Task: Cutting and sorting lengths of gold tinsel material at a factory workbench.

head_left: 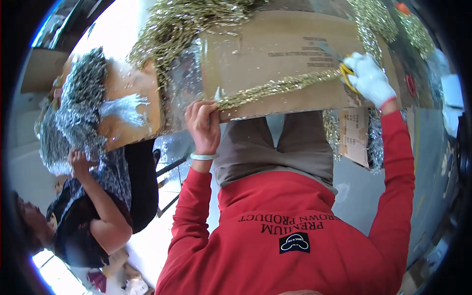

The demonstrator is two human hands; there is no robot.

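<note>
Tinsel, gold, a single strand [275,88] stretched taut across the cardboard sheet [275,49] on the lap, running from about eight o'clock up toward two o'clock. At its lower end the bare left hand [204,123], a pale bangle [203,156] on the wrist, pinches the strand against the cardboard's near edge, fingers curled tight. At the upper end the right hand [369,77], in a white glove, is closed round yellow-handled scissors [345,73], blades meeting the strand; whether the blades are parted is too small to tell. To do this cut well, I'd judge, keep the strand tense and flat on the board, cut square across, and keep the pinching fingers well away from the blades. Beyond, at twelve o'clock, a loose heap of gold tinsel [177,24] spills over the board's far edge. At nine o'clock a second person's hand [78,160] reaches up to silver tinsel [81,93] piled on another cardboard piece [132,98].
</note>
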